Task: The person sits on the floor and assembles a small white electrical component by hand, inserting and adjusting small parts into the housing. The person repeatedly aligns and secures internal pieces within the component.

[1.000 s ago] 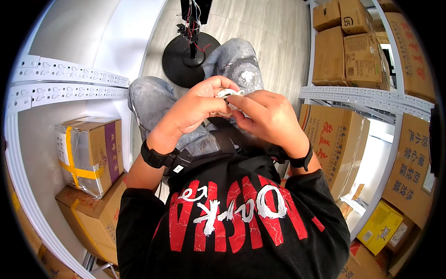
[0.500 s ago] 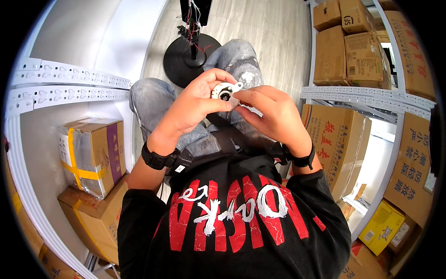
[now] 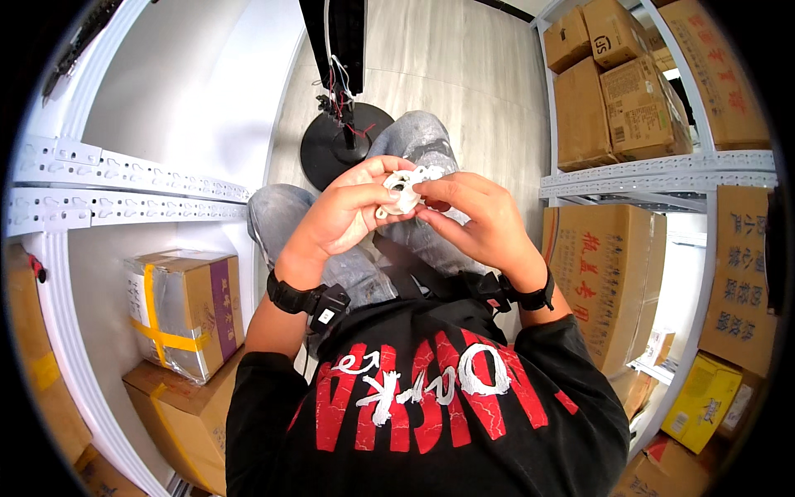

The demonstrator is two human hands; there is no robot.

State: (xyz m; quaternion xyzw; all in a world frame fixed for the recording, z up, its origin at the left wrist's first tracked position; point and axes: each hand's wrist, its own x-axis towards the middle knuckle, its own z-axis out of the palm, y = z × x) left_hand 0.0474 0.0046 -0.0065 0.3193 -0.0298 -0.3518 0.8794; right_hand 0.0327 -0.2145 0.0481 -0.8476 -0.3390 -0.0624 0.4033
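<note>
Above my lap, a small white round plastic part (image 3: 404,201) with eyelet-like tabs on its rim and a dark hollow is held between both hands. My left hand (image 3: 341,209) grips it from the left, thumb in front and fingers curled behind. From the right, my right hand (image 3: 480,217) pinches its edge with thumb and index finger. Fingers cover much of the part, so its exact kind cannot be made out. Black bands with small boxes are strapped round both wrists.
Beyond my knees a black stand (image 3: 339,141) with loose red and white wires rises from a round base. White metal shelving (image 3: 124,192) stands at either side. Cardboard boxes (image 3: 186,311) sit on the left, and more boxes (image 3: 604,282) with a yellow carton (image 3: 702,402) on the right.
The white part has been turned in my fingers, so its black centre no longer faces up and another tab shows. Both hands sit slightly lower in view, and the whole view has shifted a little.
</note>
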